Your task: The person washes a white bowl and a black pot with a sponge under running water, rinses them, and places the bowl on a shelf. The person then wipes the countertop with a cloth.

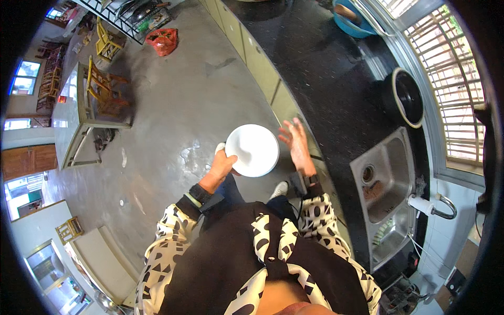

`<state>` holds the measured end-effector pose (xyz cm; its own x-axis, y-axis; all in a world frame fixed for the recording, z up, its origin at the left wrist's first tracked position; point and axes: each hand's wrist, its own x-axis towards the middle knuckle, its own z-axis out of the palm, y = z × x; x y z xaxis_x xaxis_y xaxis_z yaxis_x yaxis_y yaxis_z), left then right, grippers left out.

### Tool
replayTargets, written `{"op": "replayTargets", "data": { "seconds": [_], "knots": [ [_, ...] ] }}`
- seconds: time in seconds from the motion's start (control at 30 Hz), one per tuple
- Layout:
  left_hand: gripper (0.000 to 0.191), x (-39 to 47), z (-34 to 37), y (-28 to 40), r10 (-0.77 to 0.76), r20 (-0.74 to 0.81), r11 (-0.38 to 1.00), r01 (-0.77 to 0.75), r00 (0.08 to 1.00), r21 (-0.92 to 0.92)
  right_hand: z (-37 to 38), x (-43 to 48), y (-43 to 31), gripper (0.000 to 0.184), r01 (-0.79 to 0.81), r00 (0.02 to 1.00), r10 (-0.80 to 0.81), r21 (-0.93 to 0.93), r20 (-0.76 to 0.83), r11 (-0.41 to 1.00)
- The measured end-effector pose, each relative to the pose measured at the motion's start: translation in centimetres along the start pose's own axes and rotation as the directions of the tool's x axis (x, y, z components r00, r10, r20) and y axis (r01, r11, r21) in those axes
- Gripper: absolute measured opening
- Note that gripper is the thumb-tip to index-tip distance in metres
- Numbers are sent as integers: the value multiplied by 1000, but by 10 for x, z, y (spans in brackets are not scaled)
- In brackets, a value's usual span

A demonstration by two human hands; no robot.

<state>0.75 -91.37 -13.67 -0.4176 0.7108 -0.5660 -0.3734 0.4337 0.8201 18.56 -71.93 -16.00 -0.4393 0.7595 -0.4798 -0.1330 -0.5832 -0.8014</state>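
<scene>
A round white bowl (254, 151) is held out over the floor in front of my body. My left hand (222, 165) grips its left rim, the thumb over the edge and the fingers hidden beneath. To the right of the bowl, my right hand (296, 143) is raised with its fingers spread, slightly blurred, and holds nothing. It hovers beside the front edge of the black countertop (315, 86), apart from the bowl. The bowl's inside is bright, and I see no contents in it.
A double steel sink (388, 177) with a faucet (445, 208) is set into the counter at right. A black basin (407, 98) and a blue basin (356, 23) stand near the window. Leftward are a table (75, 106), a wooden chair (104, 84) and a red bag (162, 41).
</scene>
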Motion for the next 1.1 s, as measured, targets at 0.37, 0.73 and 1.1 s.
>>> {"op": "replayTargets", "data": {
  "seconds": [0.37,0.73,1.1],
  "knots": [
    [39,153,-236,47,190,-53,870,-143,980,472,136,225,46,35,408,885,-168,548,-435,730],
    [36,229,-277,53,77,-56,968,-61,995,242,179,206,62,22,326,919,-123,548,-374,770],
    [40,259,-223,33,-146,72,988,141,987,70,177,32,139,21,-145,880,258,293,-399,945]
  ]
}}
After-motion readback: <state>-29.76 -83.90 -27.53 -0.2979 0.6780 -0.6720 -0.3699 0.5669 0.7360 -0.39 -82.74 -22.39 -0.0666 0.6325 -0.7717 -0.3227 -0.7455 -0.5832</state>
